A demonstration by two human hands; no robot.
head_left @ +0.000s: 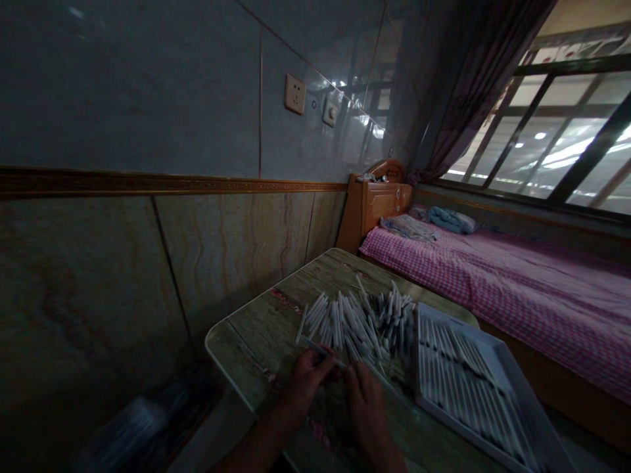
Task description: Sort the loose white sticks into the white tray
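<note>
Above the near part of the table (246, 355), my left hand (306, 381) pinches a thin, pale pen-like tube (318, 348). My right hand (363, 394) closes its fingers at the tube's right end, close to the left fingertips. Just beyond both hands lies a loose pile of white tubes (340, 318). A bunch of darker-ended tubes (397, 312) adjoins it on the right. To the right of my right hand, a shallow white tray (497, 355) holds rows of slim white pens (458, 374) with dark bands. Dim light blurs the fine detail.
A bed (493, 276) with a pink checked cover stands beyond the table, its wooden headboard (379, 203) against the tiled wall (246, 236). A clear plastic bag (128, 427) lies low at the left. A window (557, 131) is at the right.
</note>
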